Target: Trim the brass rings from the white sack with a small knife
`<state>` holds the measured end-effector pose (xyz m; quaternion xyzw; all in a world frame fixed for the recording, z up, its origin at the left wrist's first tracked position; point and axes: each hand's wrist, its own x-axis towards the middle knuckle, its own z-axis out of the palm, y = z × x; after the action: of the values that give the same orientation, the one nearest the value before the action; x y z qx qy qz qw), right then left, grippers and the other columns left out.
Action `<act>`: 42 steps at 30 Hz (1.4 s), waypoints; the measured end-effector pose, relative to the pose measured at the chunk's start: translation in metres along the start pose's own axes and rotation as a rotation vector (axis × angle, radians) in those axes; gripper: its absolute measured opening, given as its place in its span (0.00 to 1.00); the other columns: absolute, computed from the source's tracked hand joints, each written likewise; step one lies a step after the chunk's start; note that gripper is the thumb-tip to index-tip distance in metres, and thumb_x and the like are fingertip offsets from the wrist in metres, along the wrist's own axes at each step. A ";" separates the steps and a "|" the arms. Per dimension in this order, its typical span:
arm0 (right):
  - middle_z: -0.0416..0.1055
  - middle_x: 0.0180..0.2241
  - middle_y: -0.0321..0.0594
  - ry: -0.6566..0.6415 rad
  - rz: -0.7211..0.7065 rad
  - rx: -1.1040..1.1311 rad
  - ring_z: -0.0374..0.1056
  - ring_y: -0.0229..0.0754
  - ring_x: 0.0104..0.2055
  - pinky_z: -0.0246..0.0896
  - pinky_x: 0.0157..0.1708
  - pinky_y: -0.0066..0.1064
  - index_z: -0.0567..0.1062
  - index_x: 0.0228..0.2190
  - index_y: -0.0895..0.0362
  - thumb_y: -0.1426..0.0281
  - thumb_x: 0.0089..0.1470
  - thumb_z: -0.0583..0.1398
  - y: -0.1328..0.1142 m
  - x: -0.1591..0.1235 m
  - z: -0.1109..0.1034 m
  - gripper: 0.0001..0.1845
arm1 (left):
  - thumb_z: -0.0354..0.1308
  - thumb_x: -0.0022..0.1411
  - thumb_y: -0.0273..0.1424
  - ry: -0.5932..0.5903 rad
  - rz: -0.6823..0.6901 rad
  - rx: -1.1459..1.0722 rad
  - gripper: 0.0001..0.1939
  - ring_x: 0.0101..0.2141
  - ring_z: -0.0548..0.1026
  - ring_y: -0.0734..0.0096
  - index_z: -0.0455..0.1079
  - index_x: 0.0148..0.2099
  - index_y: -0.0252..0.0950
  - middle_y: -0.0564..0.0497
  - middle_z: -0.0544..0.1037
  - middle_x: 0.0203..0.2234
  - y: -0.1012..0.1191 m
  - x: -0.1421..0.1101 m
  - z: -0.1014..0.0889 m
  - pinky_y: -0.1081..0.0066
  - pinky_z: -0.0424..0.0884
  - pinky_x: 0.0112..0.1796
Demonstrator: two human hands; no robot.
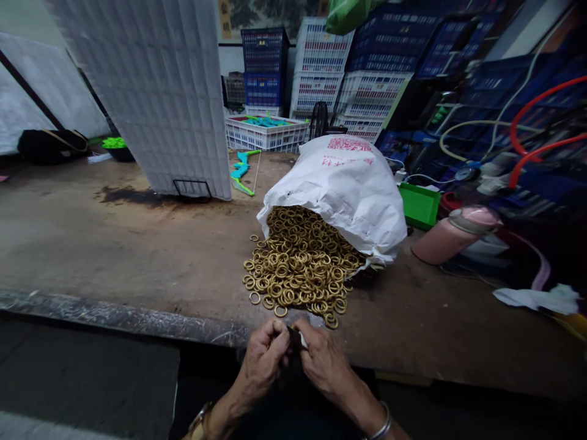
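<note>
My left hand point(263, 360) and my right hand point(323, 360) meet at the near edge of the workbench point(137, 256). Both are closed in a pinch on one small dark piece point(295, 337) held between the fingertips. Just beyond my hands lies a heap of brass rings point(298, 263), spilling from the open mouth of a white sack point(343, 189) that lies on its side. I wear a watch on the left wrist and a bangle on the right.
A white ribbed panel point(160, 91) stands on the bench at the back left. Behind it lie a teal toy bow point(242, 171) and stacked crates point(316, 67). A green box point(419, 205), a pink flask point(454, 235) and hoses crowd the right side.
</note>
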<state>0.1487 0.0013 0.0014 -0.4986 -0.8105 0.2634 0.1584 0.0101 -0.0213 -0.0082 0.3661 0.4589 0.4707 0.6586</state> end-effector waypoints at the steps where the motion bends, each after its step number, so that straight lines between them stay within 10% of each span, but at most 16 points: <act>1: 0.67 0.22 0.34 -0.003 -0.005 -0.011 0.62 0.37 0.24 0.46 0.24 0.26 0.66 0.31 0.54 0.81 0.37 0.46 0.000 0.000 0.000 0.18 | 0.55 0.53 0.43 0.001 0.007 0.007 0.16 0.18 0.59 0.82 0.59 0.27 0.36 0.58 0.62 0.17 -0.001 0.000 0.000 0.79 0.55 0.20; 13: 0.71 0.26 0.39 0.100 0.207 -0.163 0.66 0.40 0.28 0.49 0.26 0.27 0.67 0.34 0.56 0.80 0.45 0.48 0.029 0.004 -0.006 0.14 | 0.53 0.56 0.41 -0.124 -0.021 -0.088 0.14 0.15 0.59 0.82 0.60 0.28 0.36 0.55 0.66 0.18 0.021 -0.020 -0.001 0.80 0.51 0.16; 26: 0.70 0.34 0.39 0.071 0.139 -0.266 0.68 0.43 0.35 0.54 0.29 0.29 0.64 0.34 0.54 0.70 0.51 0.54 0.015 -0.003 0.013 0.06 | 0.55 0.55 0.32 0.006 -0.150 -0.477 0.10 0.18 0.61 0.82 0.63 0.41 0.37 0.54 0.69 0.25 0.013 -0.007 -0.023 0.80 0.53 0.16; 32: 0.70 0.30 0.38 0.119 0.098 -0.262 0.67 0.41 0.30 0.52 0.27 0.28 0.63 0.32 0.54 0.70 0.50 0.54 0.022 -0.002 0.017 0.04 | 0.57 0.53 0.33 -0.004 -0.218 -0.608 0.08 0.19 0.63 0.84 0.63 0.30 0.33 0.53 0.69 0.26 0.007 -0.002 -0.022 0.82 0.52 0.16; 42: 0.63 0.22 0.33 0.146 0.045 0.225 0.59 0.35 0.24 0.52 0.25 0.25 0.60 0.25 0.54 0.65 0.55 0.48 0.007 0.013 0.001 0.09 | 0.54 0.54 0.42 0.076 -0.133 0.039 0.17 0.12 0.56 0.83 0.63 0.40 0.35 0.60 0.64 0.14 0.003 0.006 -0.003 0.81 0.50 0.13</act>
<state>0.1475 0.0154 -0.0034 -0.5137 -0.7507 0.3193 0.2658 0.0074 -0.0148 -0.0081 0.3297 0.5159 0.4304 0.6633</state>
